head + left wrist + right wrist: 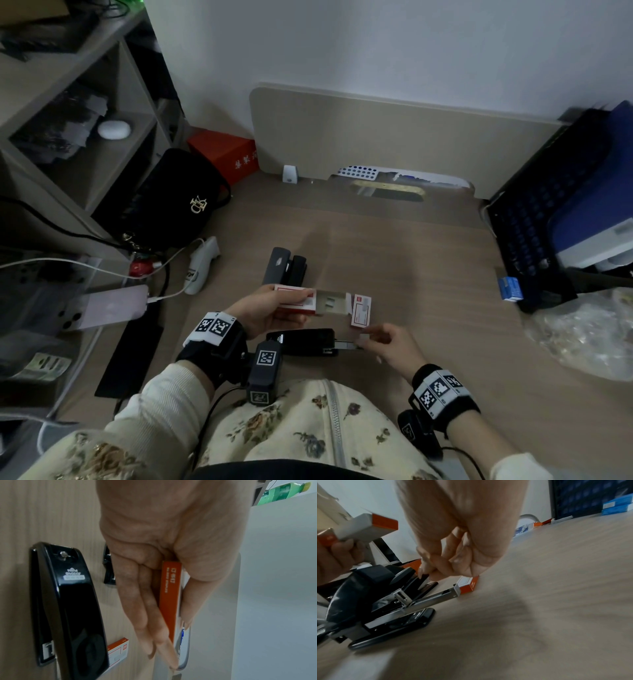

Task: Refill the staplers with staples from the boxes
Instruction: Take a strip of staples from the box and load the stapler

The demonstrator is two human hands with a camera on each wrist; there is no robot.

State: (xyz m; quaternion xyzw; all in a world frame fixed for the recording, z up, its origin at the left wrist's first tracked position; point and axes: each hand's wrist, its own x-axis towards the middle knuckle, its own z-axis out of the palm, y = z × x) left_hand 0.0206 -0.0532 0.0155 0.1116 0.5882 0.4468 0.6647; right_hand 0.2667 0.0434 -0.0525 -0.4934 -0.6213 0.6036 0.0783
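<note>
My left hand [265, 310] grips a red and white staple box [295, 300] above the desk, its inner tray [330, 301] slid out to the right. The left wrist view shows my left hand's fingers [145, 601] and thumb clamping the staple box [169, 601]. Below it lies a black stapler [301, 341] with its metal magazine [346, 344] pulled out. Just right of the magazine's end, my right hand [387, 342] pinches a small pale strip of staples [363, 339]. A second staple box [361, 310] lies on the desk. Two more staplers [286, 265] sit behind.
A pink phone [102, 308] on a cable and a black handbag [178, 202] lie to the left. At the right stand a dark crate [541, 222], a blue box [510, 289] and a clear plastic bag [582, 335]. A beige divider [394, 137] closes the back.
</note>
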